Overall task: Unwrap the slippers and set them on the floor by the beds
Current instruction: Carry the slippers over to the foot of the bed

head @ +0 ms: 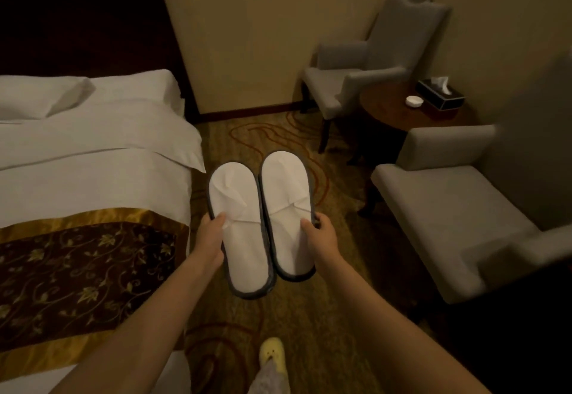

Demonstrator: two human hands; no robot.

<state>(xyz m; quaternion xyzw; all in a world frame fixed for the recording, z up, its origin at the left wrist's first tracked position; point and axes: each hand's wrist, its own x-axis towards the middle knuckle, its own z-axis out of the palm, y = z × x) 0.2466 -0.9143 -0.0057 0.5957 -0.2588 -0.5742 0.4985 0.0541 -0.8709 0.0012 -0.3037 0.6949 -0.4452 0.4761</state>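
Two flat white slippers with grey edging are held side by side in the air above the carpet, toes pointing away from me. My left hand [212, 240] grips the left slipper [238, 226] at its outer edge, thumb on top. My right hand [320, 236] holds the right slipper [286, 201] the same way at its outer edge. No wrapper is visible on them. The bed [93, 171], with white linen and a gold and brown runner, lies just to the left of the slippers.
Patterned carpet [312, 325] runs between the bed and a grey armchair [448, 208] on the right. A second grey armchair [365, 65] and a round wooden table [399, 112] with a tissue box stand by the far wall. My foot in a yellow slipper [272, 353] is below.
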